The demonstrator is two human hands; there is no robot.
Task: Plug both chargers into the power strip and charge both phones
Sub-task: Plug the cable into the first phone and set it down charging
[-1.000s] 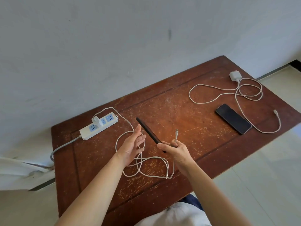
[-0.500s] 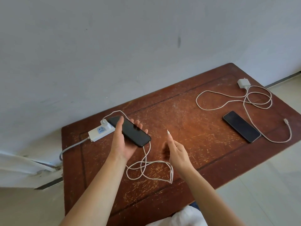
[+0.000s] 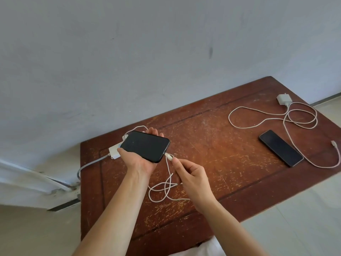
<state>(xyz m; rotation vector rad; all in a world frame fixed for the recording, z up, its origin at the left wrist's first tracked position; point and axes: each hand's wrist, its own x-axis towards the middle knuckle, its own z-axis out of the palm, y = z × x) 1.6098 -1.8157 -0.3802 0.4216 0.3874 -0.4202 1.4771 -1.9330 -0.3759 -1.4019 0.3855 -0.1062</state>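
Just left of the frame's centre, the left hand cradles a black phone palm-up, screen facing the camera, fingers wrapped under its far edge and thumb pressed on its near left corner, so the hand is closed around it. The right hand pinches the white connector between thumb and forefinger, its tip right at the port on the phone's right-hand short edge; whether it is fully seated cannot be told from this view. To finish well, the plug should, I judge, run straight along the phone's long axis with no sideways twist, the left hand bracing against the push until the plug sits flush. The white cable lies in loose crossing loops on the wooden table below the hands, so there looks to be slack enough; tugging it taut could strain the joint. Behind the phone, at the left of the frame, the white power strip is mostly hidden, and a charger seems to sit in it, though that is not clear. At the upper right, the second charger lies unplugged with its cable coiled near it, and the second phone rests flat at the right, its cable's free end just beside but apart from it. That pair is not yet dealt with.
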